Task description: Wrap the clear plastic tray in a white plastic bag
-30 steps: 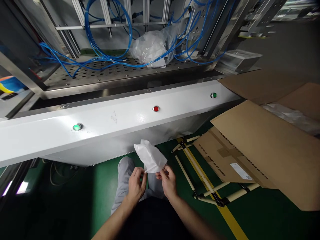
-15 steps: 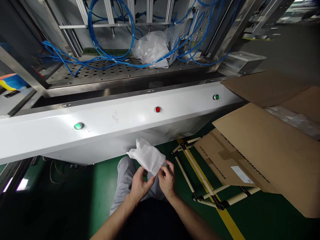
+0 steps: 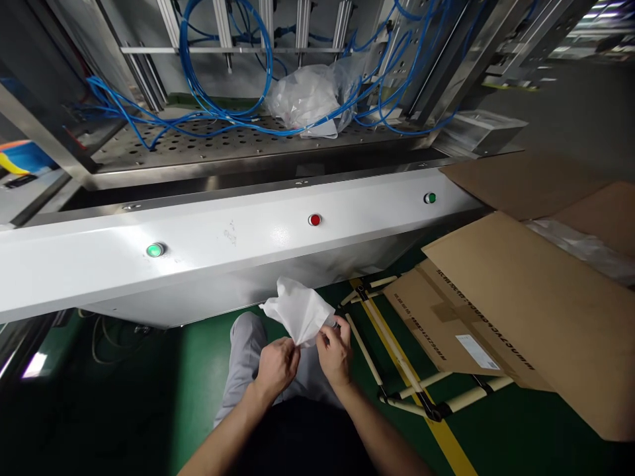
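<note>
A white, soft bag or sheet [image 3: 300, 309] is stretched out between my hands, above my lap. My left hand [image 3: 278, 365] pinches its lower left edge with closed fingers. At its right end my right hand [image 3: 335, 350] grips it, fingers curled. Something small and shiny shows by the right fingertips, too little of it to name. Whether anything lies inside the white material is hidden.
A white machine front [image 3: 238, 241] with a red button [image 3: 314, 220] and green buttons runs ahead of me. Behind it are blue hoses [image 3: 225, 116] and a clear plastic bag [image 3: 307, 99]. An open cardboard box [image 3: 496, 291] rests at right by a tubular frame [image 3: 397, 357].
My left fingers have closed on the bag's edge and pulled it into folds. The right hand keeps its grip, and the view has shifted slightly.
</note>
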`<control>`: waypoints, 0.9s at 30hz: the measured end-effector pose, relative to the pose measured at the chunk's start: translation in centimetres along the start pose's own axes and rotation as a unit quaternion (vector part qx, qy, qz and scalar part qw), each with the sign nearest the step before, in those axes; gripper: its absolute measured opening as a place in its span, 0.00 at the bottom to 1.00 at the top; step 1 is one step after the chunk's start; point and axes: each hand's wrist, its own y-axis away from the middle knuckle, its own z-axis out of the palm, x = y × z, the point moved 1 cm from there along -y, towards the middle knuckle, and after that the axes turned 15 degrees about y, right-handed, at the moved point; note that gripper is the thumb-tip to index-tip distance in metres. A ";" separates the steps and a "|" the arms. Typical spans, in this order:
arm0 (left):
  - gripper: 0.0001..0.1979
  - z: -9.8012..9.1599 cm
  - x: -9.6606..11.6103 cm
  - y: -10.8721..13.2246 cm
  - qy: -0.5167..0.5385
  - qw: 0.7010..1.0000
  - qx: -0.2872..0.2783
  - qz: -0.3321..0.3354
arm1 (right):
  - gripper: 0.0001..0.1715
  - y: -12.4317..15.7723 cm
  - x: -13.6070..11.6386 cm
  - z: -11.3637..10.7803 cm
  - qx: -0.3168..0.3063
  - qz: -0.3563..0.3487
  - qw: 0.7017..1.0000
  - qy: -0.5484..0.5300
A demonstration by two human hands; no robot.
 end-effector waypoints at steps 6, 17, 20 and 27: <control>0.19 -0.1 0.3 0.2 -0.039 0.994 -0.077 0.066 | 0.11 0.5 0.9 0.3 -0.063 -0.130 0.987 0.070; 0.18 1.3 -1.5 1.5 -0.037 0.993 -0.106 0.047 | 0.11 0.6 1.2 2.2 -0.248 0.180 0.921 -0.239; 0.17 1.0 -1.9 1.4 -0.031 0.995 -0.090 0.025 | 0.17 1.4 0.1 3.3 -0.297 0.312 0.814 -0.390; 0.19 -1.2 0.4 1.1 0.014 0.990 -0.133 0.047 | 0.18 1.7 1.6 3.5 -0.117 0.144 0.951 -0.245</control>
